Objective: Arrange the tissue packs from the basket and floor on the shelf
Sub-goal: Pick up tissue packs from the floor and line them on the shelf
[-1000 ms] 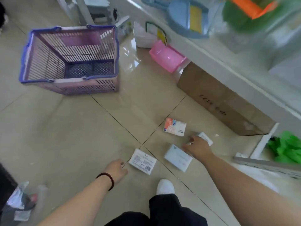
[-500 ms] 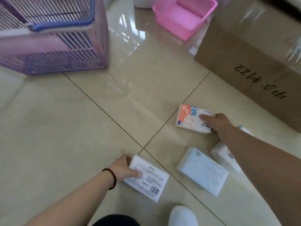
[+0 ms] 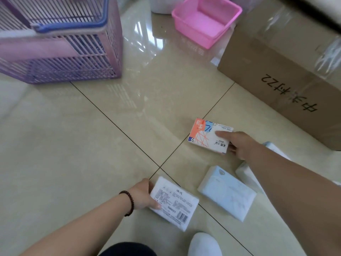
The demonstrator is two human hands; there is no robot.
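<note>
On the tiled floor (image 3: 73,154), the left hand (image 3: 141,194) grasped a white tissue pack (image 3: 175,202); the right hand (image 3: 239,145) pinched a patterned tissue pack (image 3: 204,135). A pale blue pack (image 3: 227,192) lay between, near a purple basket (image 3: 60,58).

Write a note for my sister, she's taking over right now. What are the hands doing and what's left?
Left hand grips the barcode pack on the floor.
Right hand grips the orange-patterned pack, finger on top.
Pale blue pack lies loose between them; another white pack sits partly hidden under the right arm.
Basket stands far left.
Done: nothing shelved in view.
Left: lift all four packs, shelve them.
</note>
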